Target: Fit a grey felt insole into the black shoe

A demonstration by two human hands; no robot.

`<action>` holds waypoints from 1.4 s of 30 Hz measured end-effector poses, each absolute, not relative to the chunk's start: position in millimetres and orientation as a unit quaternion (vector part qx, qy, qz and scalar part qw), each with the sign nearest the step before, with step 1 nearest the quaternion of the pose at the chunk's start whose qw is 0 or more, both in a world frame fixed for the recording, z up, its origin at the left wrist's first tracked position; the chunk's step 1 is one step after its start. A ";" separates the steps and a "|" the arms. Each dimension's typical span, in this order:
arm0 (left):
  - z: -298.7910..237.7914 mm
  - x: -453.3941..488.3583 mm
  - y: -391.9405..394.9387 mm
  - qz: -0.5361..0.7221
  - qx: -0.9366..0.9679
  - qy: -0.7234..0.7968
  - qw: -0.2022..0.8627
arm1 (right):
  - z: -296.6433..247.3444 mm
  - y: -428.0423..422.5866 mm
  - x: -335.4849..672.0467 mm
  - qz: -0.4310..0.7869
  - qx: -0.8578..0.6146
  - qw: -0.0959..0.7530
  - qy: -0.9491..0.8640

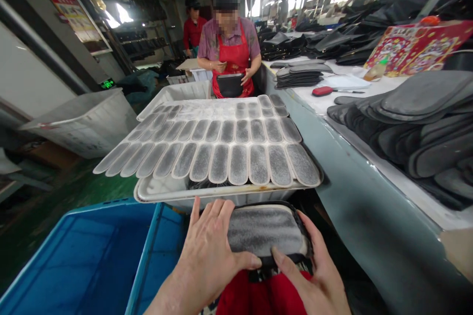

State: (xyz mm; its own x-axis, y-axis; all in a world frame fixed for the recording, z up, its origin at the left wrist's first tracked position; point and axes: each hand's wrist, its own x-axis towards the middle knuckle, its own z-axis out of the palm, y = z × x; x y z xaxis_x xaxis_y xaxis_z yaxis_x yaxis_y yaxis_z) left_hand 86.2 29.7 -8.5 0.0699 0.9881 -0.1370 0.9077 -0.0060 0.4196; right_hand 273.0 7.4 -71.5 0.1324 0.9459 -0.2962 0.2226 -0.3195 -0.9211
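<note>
One rounded oblong piece (264, 229) sits low in view, toward five o'clock: streaked, dusty grey face, pale cream border, black outer edge. Two hands grasp it, the left hand (207, 241) with fingers spread at its nine o'clock end, the right hand (314, 273) curled around its three o'clock end. At the clock's centre, twelve grey pads (238, 163) form the front row; one blue bin (157, 246) stands toward eight.

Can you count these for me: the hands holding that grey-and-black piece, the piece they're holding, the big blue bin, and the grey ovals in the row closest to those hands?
Left hand and right hand: 2
Held grey-and-black piece: 1
Blue bin: 1
Closest-row grey ovals: 12
Total: 16
</note>
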 end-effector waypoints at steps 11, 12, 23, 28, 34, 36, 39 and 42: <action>-4.2 81.5 19.8 0.135 0.699 0.676 0.190 | -72.7 16.1 285.2 0.396 -0.643 0.314 -0.575; -3.8 81.2 19.6 0.135 0.699 0.677 0.187 | -72.1 20.3 287.4 0.360 -0.635 0.300 -0.614; -7.7 75.3 13.2 0.151 0.695 0.677 0.189 | -35.6 79.2 272.5 0.200 -0.408 0.052 -0.889; -7.2 56.7 9.8 0.156 0.700 0.664 0.212 | -29.1 85.9 265.8 0.207 -0.425 -0.009 -0.881; -24.9 31.3 -22.5 0.319 0.578 0.675 0.329 | -36.5 93.2 266.8 0.229 -0.402 0.017 -0.887; -35.8 32.0 -31.1 0.393 0.510 0.658 0.390 | -39.6 97.5 266.0 0.226 -0.393 0.006 -0.891; -48.4 36.7 -35.3 0.452 0.448 0.625 0.452 | -42.3 102.0 261.8 0.226 -0.375 0.001 -0.899; -53.5 39.3 -32.6 0.459 0.443 0.617 0.460 | -43.3 102.6 252.6 0.233 -0.363 0.003 -0.902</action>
State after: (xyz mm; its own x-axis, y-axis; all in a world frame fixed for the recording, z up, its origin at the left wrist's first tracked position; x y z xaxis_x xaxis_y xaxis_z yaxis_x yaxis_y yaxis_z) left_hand 39.3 -32.6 -53.5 -0.1838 0.9697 -0.1611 0.1239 0.1855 0.9748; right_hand 252.6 102.6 -43.3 -0.7363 0.6563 -0.1648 0.6538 0.6274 -0.4230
